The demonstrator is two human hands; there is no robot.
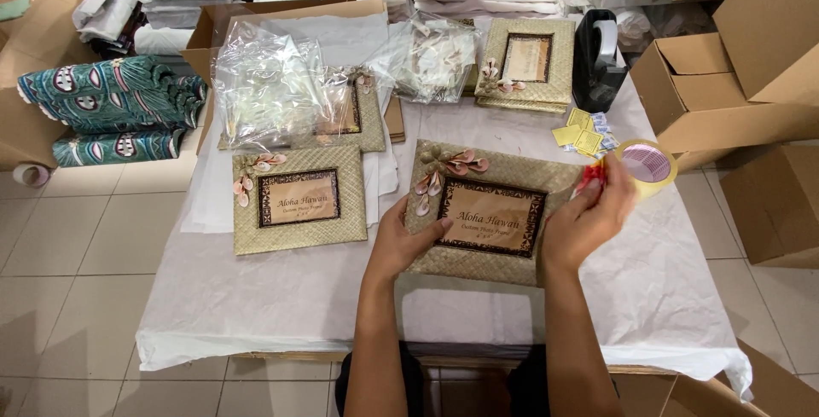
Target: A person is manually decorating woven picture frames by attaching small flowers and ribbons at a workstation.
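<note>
On the white-covered table (pixel 281 298) a woven photo frame (pixel 299 199) lies flat at the left. Just right of it, the left hand (pixel 408 242) presses down on a second woven frame (pixel 490 212), fingers spread on its lower left corner. The right hand (pixel 589 217) pinches a small red tab (pixel 593 176) at that frame's right edge, beside a roll of tape (pixel 646 168).

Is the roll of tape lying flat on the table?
No, the right hand holds the tape roll up at the right edge of the woven picture frame.
</note>
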